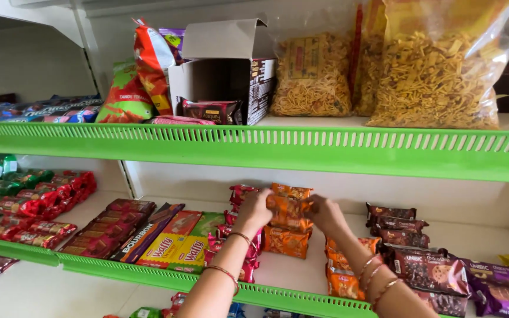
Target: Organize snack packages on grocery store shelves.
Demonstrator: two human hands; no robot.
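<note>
Green-edged lower shelf (301, 297) carries rows of packets. Orange biscuit stack (288, 227) sits mid-shelf, the landmark. Brown cookie packs (425, 268) lie right of the stack; yellow wafer packs (175, 247) lie left of it. Left hand (254, 209) and right hand (325, 213), each grip clenched, grasp the top orange packet (288, 206) atop the stack.
</note>
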